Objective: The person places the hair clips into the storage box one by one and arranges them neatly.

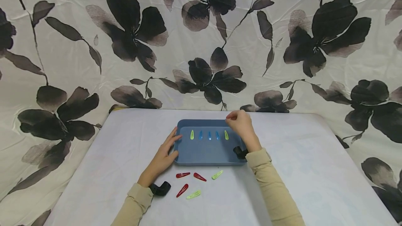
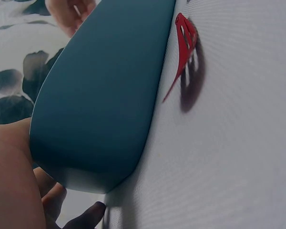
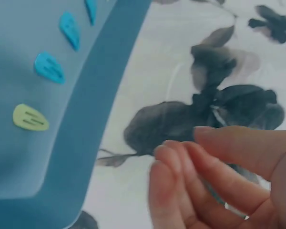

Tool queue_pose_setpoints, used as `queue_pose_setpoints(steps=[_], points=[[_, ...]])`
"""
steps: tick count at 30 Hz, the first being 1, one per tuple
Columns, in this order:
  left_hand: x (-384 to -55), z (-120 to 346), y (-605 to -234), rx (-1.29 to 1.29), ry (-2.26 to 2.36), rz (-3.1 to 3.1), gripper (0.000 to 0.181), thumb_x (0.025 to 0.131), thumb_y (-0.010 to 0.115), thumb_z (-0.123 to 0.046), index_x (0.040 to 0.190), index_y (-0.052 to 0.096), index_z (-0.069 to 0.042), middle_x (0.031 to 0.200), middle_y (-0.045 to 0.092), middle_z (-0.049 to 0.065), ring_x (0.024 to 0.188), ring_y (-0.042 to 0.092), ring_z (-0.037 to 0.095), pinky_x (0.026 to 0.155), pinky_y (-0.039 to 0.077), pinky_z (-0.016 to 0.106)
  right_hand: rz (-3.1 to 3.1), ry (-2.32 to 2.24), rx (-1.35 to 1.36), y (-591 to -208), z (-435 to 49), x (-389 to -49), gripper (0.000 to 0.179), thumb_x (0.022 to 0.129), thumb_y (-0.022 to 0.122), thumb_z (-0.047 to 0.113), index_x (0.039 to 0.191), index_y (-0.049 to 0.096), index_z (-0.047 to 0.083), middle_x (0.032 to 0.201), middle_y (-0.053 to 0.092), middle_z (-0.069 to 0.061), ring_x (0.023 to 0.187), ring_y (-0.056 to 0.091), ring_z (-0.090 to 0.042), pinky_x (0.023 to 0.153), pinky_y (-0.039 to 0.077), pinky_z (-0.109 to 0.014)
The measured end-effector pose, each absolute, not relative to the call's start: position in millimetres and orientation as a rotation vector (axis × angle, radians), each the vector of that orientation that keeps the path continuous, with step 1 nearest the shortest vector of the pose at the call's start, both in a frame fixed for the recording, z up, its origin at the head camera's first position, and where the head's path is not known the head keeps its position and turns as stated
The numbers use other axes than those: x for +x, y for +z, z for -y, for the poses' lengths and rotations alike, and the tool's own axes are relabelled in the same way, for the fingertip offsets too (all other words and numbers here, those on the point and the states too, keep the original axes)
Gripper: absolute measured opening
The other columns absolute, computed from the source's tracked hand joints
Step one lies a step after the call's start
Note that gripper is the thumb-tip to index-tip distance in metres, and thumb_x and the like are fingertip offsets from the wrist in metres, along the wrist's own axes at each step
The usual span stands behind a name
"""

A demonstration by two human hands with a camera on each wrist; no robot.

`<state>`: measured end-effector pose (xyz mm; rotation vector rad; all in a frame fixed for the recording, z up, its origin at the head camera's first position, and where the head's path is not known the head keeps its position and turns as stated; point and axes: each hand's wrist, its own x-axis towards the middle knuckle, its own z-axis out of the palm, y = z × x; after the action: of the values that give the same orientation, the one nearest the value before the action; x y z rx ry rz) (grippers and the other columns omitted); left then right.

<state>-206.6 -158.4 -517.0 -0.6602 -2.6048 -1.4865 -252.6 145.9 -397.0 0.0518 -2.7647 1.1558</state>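
A blue tray (image 1: 204, 156) holds a row of snap hair clips: three blue clips (image 1: 209, 135) between a yellow-green clip (image 1: 192, 134) on the left and another yellow-green clip (image 1: 226, 135) on the right. My left hand (image 1: 161, 154) rests against the tray's left side, fingers extended along its edge. Over the far right corner hovers my right hand (image 1: 242, 126). In the right wrist view its fingers (image 3: 174, 176) are loosely bent, the thumb near the fingertips, and nothing shows between them.
In front of the tray, on the white tabletop (image 1: 314, 184), lie three red clips (image 1: 182, 190) and two yellow-green clips (image 1: 193, 194). Each wrist carries a black camera (image 1: 161, 188). A floral cloth (image 1: 207, 44) hangs behind the table.
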Motion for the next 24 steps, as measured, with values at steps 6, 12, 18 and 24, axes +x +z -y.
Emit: queue_pose_setpoints(steps=[6,12,18,24], points=[[-207,159,-517,-0.668,-1.484,2.601,0.061,0.086,0.053,0.002,0.147,0.046,-0.004,0.166,0.016,0.004,0.151,0.016,0.024,0.115,0.023,0.056,2.578,1.262,0.274,-390,-141,-240,0.01,0.089,0.07,0.007,0.093,0.076,0.0,0.084,0.073,-0.012,0.074,0.067,-0.023,0.069,0.054,-0.037],[-207,158,-516,-0.665,-1.489,2.605,0.061,0.086,0.053,0.002,0.147,0.045,-0.004,0.166,0.016,0.004,0.151,0.015,0.025,0.115,0.021,0.057,2.381,1.295,0.532,-384,-133,-222,0.01,0.09,0.069,0.005,0.096,0.075,0.0,0.084,0.072,-0.008,0.07,0.063,-0.019,0.065,0.052,-0.033],[-207,159,-517,-0.67,-1.493,2.603,0.061,0.087,0.053,0.002,0.147,0.045,-0.004,0.166,0.015,0.004,0.151,0.015,0.025,0.115,0.022,0.056,2.199,1.271,0.764,-383,-125,-204,0.009,0.087,0.07,0.0,0.095,0.075,0.002,0.085,0.072,-0.006,0.073,0.062,-0.015,0.066,0.053,-0.036],[-207,159,-518,-0.666,-1.488,2.599,0.062,0.086,0.053,0.002,0.147,0.046,-0.005,0.166,0.016,0.003,0.15,0.016,0.025,0.115,0.023,0.056,2.076,1.19,1.014,-386,-113,-181,0.015,0.082,0.072,-0.005,0.094,0.074,0.005,0.09,0.07,-0.004,0.079,0.063,-0.016,0.071,0.052,-0.026]])
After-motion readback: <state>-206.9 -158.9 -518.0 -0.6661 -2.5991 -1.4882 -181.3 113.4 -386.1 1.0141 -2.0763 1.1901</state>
